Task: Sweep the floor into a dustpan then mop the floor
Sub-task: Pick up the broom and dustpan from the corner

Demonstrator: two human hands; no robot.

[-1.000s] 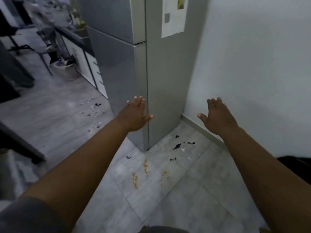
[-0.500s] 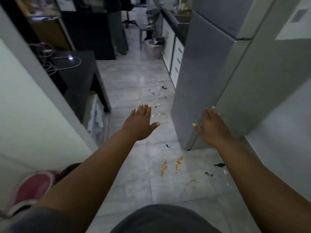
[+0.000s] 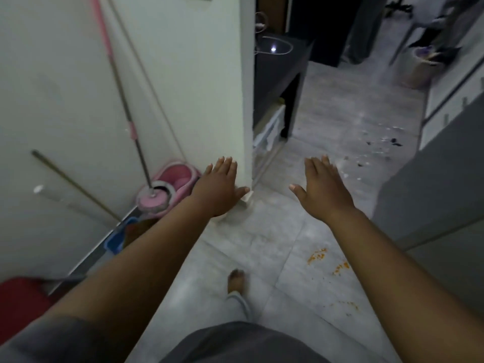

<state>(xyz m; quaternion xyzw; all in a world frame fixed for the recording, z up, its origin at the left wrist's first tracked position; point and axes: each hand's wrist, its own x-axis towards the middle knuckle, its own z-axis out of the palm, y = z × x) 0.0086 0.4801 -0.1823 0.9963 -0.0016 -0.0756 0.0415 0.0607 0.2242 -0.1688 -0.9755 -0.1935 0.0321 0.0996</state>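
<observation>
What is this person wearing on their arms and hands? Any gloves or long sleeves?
No gloves: the left hand and right hand are bare, with no ring, watch or bracelet showing, and nothing covers the wrists. A grey sleeve covers the left upper arm; any sleeve on the right arm is out of view.

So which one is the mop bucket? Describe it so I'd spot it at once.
Look at the white wall on the left; at its foot, just before the corner, sits the mop bucket. It is the only pink tub, with the mop's round head resting in it, unlike the blue piece beside it.
</observation>
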